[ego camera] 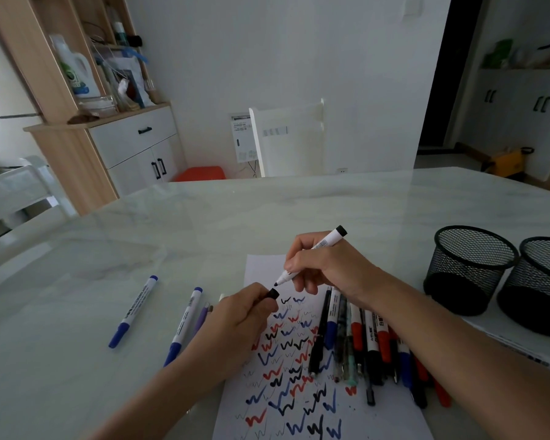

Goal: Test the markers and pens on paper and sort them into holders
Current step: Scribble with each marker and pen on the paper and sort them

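**Two hands, one marker: nib and cap just apart**

I am holding the marker (331, 239) in my right hand (327, 265), thumb and first fingers pinching the barrel low, near the nib, with its back end tilting up toward the far edge of the table (204, 223). My left hand (242, 315) is pinching the black cap (274, 294) between thumb and curled fingers, its mouth just beside the nib, not touching it. Both are hovering over the far half of the paper (261, 265), which is lying at the table's near edge. I cannot tell whether the cap is meant to go on or stay off. For a test stroke, I am judging the bare strip at the paper's far end the best spot. For capping, the nib needs lining up straight with the cap's mouth. The pile of pens (356, 338) is lying beneath my right forearm. One mesh holder (470, 268) and a second holder (540, 287) are standing at the right edge, nothing showing above their rims.
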